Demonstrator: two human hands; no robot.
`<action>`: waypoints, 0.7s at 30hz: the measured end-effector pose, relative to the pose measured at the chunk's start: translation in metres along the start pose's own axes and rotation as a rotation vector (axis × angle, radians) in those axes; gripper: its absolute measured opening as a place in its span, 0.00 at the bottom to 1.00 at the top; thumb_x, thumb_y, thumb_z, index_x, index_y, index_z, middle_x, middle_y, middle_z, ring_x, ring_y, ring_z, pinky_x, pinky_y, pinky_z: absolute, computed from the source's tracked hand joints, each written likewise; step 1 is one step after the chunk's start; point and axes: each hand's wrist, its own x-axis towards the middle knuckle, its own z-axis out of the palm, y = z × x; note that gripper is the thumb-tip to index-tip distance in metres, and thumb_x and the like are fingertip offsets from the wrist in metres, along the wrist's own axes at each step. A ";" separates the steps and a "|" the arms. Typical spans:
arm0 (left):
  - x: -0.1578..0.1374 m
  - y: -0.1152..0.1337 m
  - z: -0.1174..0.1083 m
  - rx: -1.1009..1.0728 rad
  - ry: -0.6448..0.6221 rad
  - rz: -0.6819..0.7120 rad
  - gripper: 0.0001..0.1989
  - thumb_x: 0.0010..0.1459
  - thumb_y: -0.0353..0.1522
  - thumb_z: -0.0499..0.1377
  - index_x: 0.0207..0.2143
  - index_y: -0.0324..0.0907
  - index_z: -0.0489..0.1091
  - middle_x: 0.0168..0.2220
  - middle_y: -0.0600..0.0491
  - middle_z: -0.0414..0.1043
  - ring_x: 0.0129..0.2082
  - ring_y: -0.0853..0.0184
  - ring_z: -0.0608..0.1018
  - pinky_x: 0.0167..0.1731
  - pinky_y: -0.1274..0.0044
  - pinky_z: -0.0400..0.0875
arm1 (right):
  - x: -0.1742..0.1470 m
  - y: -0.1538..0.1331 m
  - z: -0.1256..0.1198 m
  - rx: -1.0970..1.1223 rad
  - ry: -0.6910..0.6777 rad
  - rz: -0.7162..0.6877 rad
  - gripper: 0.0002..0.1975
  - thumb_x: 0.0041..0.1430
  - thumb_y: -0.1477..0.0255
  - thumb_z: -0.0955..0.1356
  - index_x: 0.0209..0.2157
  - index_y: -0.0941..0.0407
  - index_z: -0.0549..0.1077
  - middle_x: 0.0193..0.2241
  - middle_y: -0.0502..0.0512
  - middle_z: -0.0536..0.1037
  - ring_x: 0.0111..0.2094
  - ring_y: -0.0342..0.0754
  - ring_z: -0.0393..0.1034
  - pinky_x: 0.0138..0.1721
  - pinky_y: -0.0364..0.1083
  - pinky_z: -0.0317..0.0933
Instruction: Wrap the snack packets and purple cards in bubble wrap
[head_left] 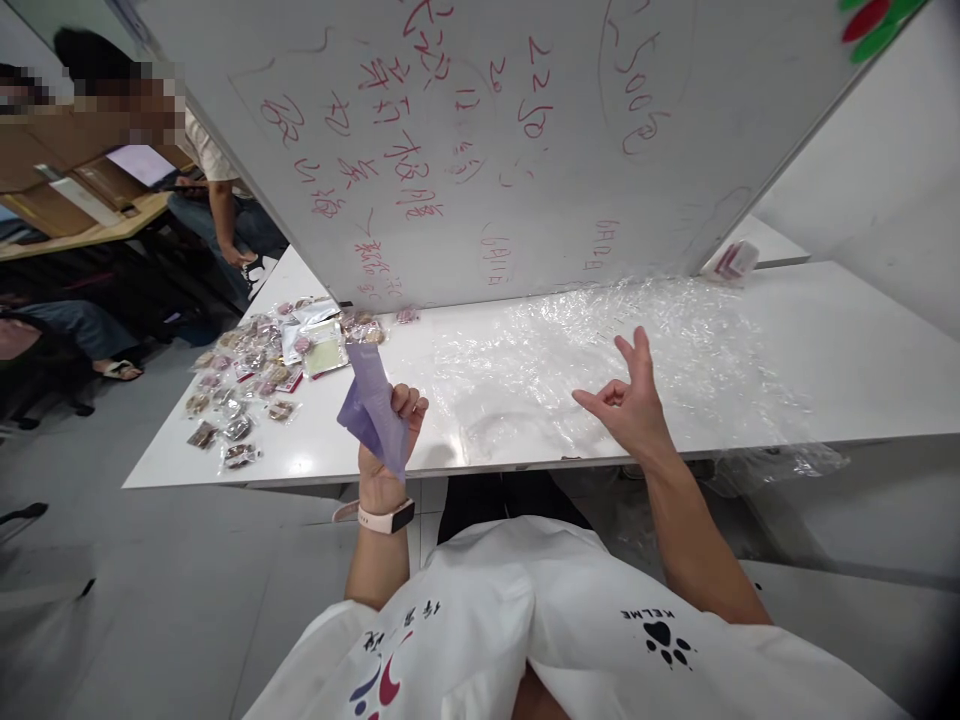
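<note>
My left hand (405, 425) is closed on a purple pouch (379, 405), held up above the table's front edge. The pouch is bent, and its upper end sticks up past my fingers. My right hand (630, 400) hovers over the clear plastic bags (517, 370) with thumb and fingers apart and nothing visible in it. To the left of the pouch lies a spread of small wrapped pieces (251, 350), brown, pink and grey. Among them are flat packets, one with a pale green front (325, 347).
A whiteboard (480, 150) with red handwriting stands across the white table (862, 350). A packet with red marks (735, 262) sits by its right end. Clear plastic hangs over the front edge at right. Another person (217, 170) sits at the back left, near cardboard boxes (45, 150).
</note>
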 end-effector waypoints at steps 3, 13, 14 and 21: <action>0.010 0.005 -0.002 0.034 -0.001 0.001 0.18 0.52 0.32 0.69 0.24 0.42 0.59 0.25 0.59 0.54 0.26 0.74 0.63 0.33 0.79 0.70 | 0.005 0.003 -0.011 -0.022 -0.331 0.086 0.36 0.61 0.56 0.69 0.68 0.46 0.59 0.53 0.59 0.76 0.32 0.46 0.70 0.35 0.48 0.70; 0.044 -0.071 -0.012 0.544 0.058 -0.215 0.15 0.46 0.37 0.71 0.26 0.40 0.69 0.24 0.58 0.67 0.22 0.74 0.67 0.23 0.81 0.60 | -0.060 0.011 -0.063 -0.008 -0.496 0.338 0.20 0.59 0.50 0.69 0.46 0.47 0.80 0.35 0.56 0.74 0.35 0.49 0.69 0.29 0.44 0.62; 0.044 -0.080 -0.011 0.639 0.033 -0.225 0.14 0.48 0.37 0.69 0.27 0.40 0.68 0.24 0.57 0.67 0.23 0.73 0.68 0.23 0.80 0.60 | -0.063 0.012 -0.070 -0.015 -0.455 0.360 0.21 0.58 0.50 0.70 0.45 0.48 0.80 0.33 0.55 0.74 0.34 0.49 0.68 0.29 0.44 0.61; 0.036 -0.117 -0.015 1.258 -0.051 -0.061 0.08 0.60 0.33 0.57 0.28 0.42 0.66 0.27 0.55 0.69 0.28 0.68 0.69 0.28 0.77 0.59 | -0.072 0.031 -0.083 -0.019 -0.057 0.400 0.17 0.56 0.53 0.72 0.41 0.50 0.80 0.27 0.50 0.67 0.29 0.44 0.61 0.31 0.44 0.58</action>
